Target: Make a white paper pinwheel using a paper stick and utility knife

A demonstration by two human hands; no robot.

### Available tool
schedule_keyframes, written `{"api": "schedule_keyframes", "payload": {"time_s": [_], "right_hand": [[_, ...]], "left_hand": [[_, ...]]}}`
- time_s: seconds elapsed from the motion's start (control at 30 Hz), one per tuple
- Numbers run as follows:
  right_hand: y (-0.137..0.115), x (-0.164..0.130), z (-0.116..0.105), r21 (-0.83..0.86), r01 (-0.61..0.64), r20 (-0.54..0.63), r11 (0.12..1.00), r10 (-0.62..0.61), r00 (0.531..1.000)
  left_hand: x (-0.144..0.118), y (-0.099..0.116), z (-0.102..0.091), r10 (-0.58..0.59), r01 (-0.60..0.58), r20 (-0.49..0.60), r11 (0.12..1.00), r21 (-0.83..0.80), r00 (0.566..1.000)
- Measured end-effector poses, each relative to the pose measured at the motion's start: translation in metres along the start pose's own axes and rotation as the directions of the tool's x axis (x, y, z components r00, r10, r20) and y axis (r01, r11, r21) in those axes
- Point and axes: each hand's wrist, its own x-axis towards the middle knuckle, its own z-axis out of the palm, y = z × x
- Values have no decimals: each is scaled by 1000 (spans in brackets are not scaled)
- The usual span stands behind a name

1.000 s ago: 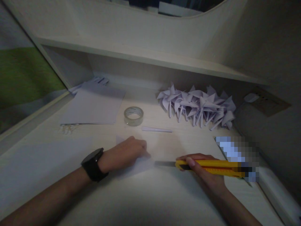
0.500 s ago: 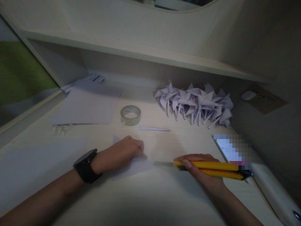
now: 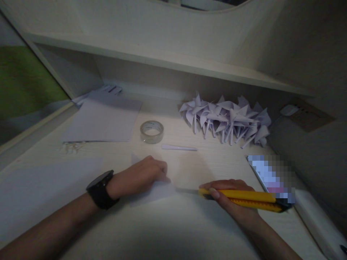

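My left hand [image 3: 143,176] lies curled on the paper [image 3: 155,190], knuckles down, pinning the small sheet flat to the desk [image 3: 189,224]; whether any finger hooks under an edge I cannot tell. My right hand [image 3: 230,200] is wrapped tight round the yellow knife [image 3: 244,198], thumb along the top, blade [image 3: 187,190] out and pointing left. Against the view a second ago, the blade tip has crept in: it was a little way off the paper's right corner and now sits just at it, touching or nearly so, in light too dim to say which. The left hand has hardly shifted. I read that as the cut being lined up, not yet begun, since the sheet shows no slit. Behind, the tape [image 3: 151,131] stands near a thin paper stick [image 3: 179,147], a stack of sheets [image 3: 104,121] lies to the left, and a heap of pinwheels [image 3: 227,121] sits under the shelf [image 3: 162,61]
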Motion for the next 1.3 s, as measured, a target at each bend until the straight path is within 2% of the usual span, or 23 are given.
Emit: {"api": "schedule_keyframes", "payload": {"time_s": [0.33,0.63,1.3], "right_hand": [[1,1,2,-29,24,-1,999,-24,1000],[1,-1,0,-104,95,9,990,-95,995],[1,-1,1,-136,116,10,984,-116,993]], "left_hand": [[1,-2,1,6,-6,10,1000,18,1000],[1,-2,1,24,-24,5,1000,8,1000],[1,-2,1,14,-14,14,999,-44,1000]]}}
